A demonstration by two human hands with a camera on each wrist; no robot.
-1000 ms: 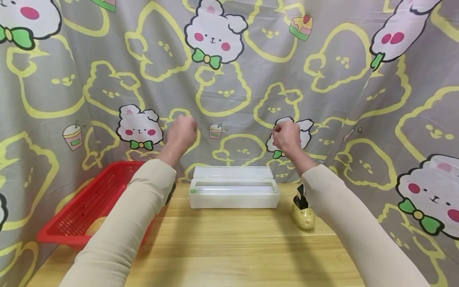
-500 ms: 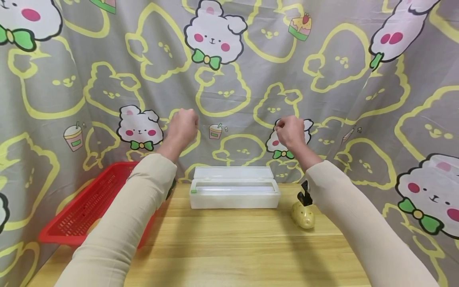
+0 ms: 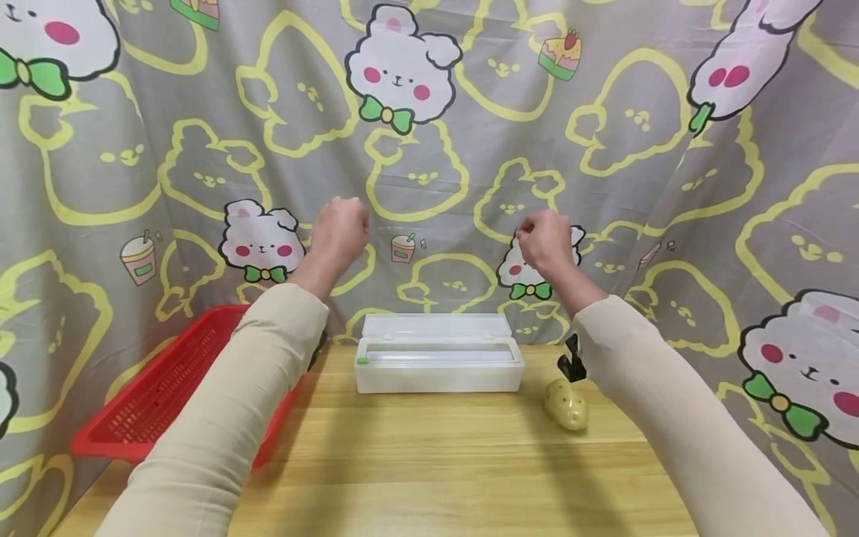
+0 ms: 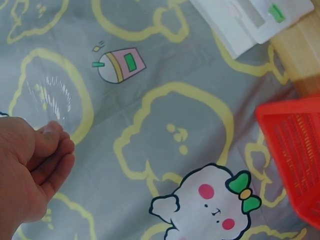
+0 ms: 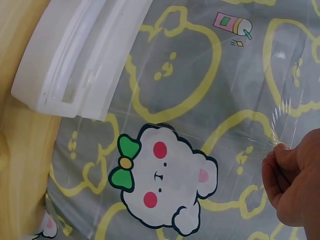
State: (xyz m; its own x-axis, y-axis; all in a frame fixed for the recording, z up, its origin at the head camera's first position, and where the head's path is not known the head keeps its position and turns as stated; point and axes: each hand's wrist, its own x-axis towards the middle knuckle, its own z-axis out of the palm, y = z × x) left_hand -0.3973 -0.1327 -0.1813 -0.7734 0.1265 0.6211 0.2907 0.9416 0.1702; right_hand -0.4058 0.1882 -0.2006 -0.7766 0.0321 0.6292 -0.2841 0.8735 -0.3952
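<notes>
Clear cling film [image 5: 282, 112] shows as wrinkles and glints at the fingertips in both wrist views, and is almost invisible in the head view. My left hand [image 3: 338, 237] pinches it on the left, thumb against curled fingers. On the right, my right hand [image 3: 546, 242] pinches it in the same way. Both hands are raised at similar height above the white cling film dispenser [image 3: 439, 379], which stands at the back of the table with its lid [image 3: 436, 326] up. In the right wrist view, a faint film edge runs from near the dispenser to my right fingertips.
A potato [image 3: 566, 405] lies on the wooden table [image 3: 429, 462], right of the dispenser. A red basket [image 3: 137, 440] stands at the left, partly hidden by my left sleeve. Behind everything hangs a grey cartoon curtain [image 3: 429, 280]. A black piece [image 3: 572, 365] sits at my right sleeve.
Both hands have risen slightly, still pinching the film, and the right has shifted a little to the right. The round yellowish item in the basket is now hidden behind my left sleeve.
</notes>
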